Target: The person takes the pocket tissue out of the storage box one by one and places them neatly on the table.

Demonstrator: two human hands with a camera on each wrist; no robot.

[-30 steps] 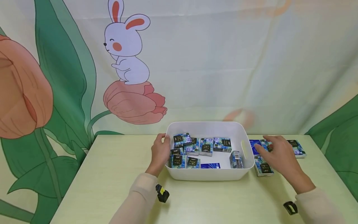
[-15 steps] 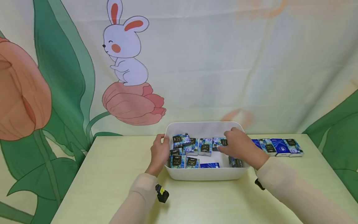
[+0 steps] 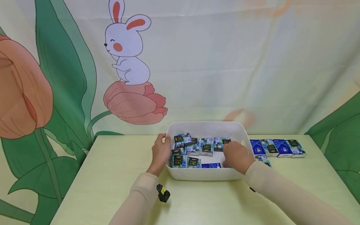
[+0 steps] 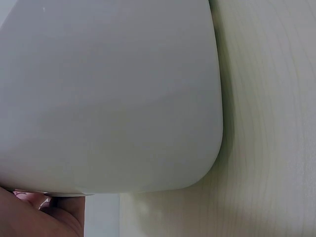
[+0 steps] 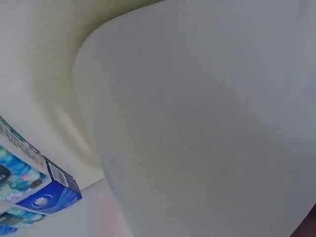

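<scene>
My left hand (image 3: 161, 154) grips the left end of a white plastic storage bin (image 3: 208, 175). In the left wrist view, fingers (image 4: 64, 212) curl at the edge of the bin's wall (image 4: 108, 98). Inside lie several small flower-patterned tissue packs (image 3: 207, 147), mostly gathered at the left, and a blue pack (image 3: 211, 165) by the front wall. My right hand (image 3: 238, 157) reaches down into the bin's right end, fingers bent and pointing downward. It covers the spot where a pack stood on its side; that pack is hidden, so I cannot tell whether the fingers hold it.
Right of the bin, a row of blue packs (image 3: 282, 148) and patterned packs (image 3: 296, 148) lies along the table's back edge. Another patterned pack (image 3: 262, 160) sits in front, partly hidden. A printed curtain (image 3: 197, 78) hangs directly behind the table (image 3: 112, 187).
My right hand has gone from above the packs on the table into the bin, then down toward its front right corner. My left hand keeps its hold on the bin.
</scene>
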